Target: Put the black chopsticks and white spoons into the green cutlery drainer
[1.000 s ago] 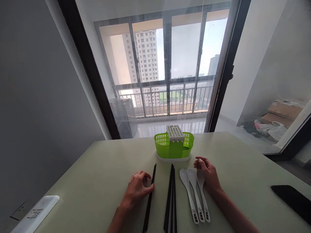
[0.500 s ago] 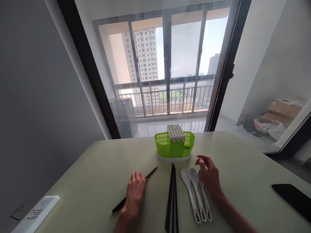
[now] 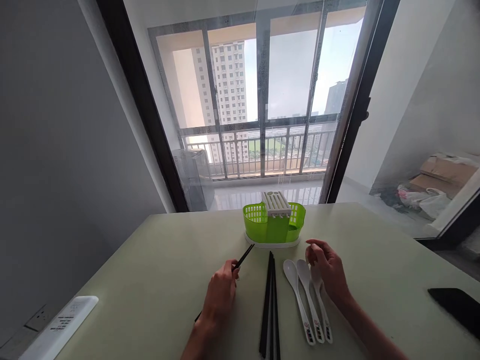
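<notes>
My left hand [image 3: 221, 290] is closed around a pair of black chopsticks [image 3: 245, 255], their thin tips pointing up and forward past my fingers. More black chopsticks [image 3: 269, 305] lie in a narrow bundle on the table, just right of that hand. Three white spoons [image 3: 312, 307] with printed handle ends rest side by side, bowls facing away from me. Over the bowl of the rightmost spoon hovers my right hand [image 3: 330, 272], its fingers loosely bent and apart, with nothing visible in them. A green utensil basket [image 3: 277, 230] with a white slotted top stands beyond both hands.
The pale table [image 3: 180, 245] reaches to a glass door with a dark frame. A white power strip [image 3: 71, 315] lies at the left edge, and a dark flat object [image 3: 455, 305] at the right. Cardboard [image 3: 450, 170] and plastic bags sit on the floor behind the glass.
My left hand has raised the chopsticks and moved them right and forward, tips turned toward the basket. My right hand stays by the spoons. The view has shifted slightly.
</notes>
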`<state>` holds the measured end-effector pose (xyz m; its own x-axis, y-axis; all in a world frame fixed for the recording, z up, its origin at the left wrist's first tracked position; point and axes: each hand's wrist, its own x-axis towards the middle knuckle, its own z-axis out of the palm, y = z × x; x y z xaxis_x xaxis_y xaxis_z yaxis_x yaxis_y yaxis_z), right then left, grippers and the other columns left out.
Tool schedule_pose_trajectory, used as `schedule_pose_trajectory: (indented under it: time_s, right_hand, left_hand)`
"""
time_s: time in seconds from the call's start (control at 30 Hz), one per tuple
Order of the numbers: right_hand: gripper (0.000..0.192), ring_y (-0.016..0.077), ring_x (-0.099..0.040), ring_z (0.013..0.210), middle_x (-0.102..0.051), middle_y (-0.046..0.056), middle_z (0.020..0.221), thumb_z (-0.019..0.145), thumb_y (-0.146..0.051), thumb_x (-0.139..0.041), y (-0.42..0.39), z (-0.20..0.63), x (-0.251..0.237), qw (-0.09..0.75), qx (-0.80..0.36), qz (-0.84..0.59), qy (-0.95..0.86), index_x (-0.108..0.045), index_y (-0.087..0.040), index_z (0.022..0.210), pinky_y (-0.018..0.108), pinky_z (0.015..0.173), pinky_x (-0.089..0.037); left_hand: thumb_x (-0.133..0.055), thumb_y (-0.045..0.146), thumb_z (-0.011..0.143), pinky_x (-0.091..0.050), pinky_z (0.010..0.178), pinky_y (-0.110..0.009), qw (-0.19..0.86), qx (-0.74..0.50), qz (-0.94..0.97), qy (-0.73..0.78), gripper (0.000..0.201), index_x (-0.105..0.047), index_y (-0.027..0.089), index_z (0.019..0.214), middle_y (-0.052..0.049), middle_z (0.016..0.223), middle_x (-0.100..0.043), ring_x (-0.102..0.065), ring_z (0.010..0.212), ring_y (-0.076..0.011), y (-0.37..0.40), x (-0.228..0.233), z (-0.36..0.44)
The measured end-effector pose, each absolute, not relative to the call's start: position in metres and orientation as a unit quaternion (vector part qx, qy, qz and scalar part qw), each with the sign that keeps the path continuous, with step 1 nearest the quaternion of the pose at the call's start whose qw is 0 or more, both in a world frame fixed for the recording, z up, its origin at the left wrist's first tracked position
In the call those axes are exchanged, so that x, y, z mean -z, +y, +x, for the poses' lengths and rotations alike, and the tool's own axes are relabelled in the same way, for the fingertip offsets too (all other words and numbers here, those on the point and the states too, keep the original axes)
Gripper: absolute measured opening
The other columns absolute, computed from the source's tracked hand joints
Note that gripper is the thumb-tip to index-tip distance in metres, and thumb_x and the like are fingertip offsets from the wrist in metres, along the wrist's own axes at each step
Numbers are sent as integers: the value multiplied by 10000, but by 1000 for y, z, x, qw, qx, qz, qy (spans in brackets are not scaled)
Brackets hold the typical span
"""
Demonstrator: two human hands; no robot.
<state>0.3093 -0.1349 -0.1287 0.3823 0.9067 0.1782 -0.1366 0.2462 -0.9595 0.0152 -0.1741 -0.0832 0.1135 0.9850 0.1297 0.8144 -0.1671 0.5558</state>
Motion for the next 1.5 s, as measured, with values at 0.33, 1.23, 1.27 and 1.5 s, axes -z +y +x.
schedule_pose_trajectory:
  time_s: [0.33,1.23,1.27,1.5]
  right_hand:
    - [256,85,-441,511,-566,-40,684,817,-404,-790,-138,303,127,630,-635,-291,-338,-689,-214,956,204,435,-349]
    - [433,117,-637,433,-758,39,751,867,-545,-741,-162,280,117,373,-660,-299,-580,-690,-154,1049,182,343,-428]
    - [426,110,-620,419,-742,26,721,872,-555,-731,-160,280,118,390,-653,-305,-573,-694,-156,1016,186,346,-426]
    - [450,106,-595,445,-736,22,755,847,-600,-736,-155,283,116,462,-613,-349,-538,-704,-172,980,222,403,-458]
  left_hand:
    - [-776,457,854,-616,916,-372,597,-568,408,394,325,-728,147,938,-51,851,-748,-751,832,-209,-178,71,44]
    - [-630,273,990,-426,1210,-485,663,-654,229,284,148,-693,150,1045,-135,1496,-583,-563,1366,-312,-179,90,52]
    - [-662,280,972,-427,1209,-473,662,-652,234,287,139,-688,144,974,-150,1447,-626,-578,1353,-312,-178,90,52]
    - [-825,337,841,-491,1154,-448,619,-653,244,363,262,-713,131,958,-146,1176,-779,-725,1150,-284,-179,94,51]
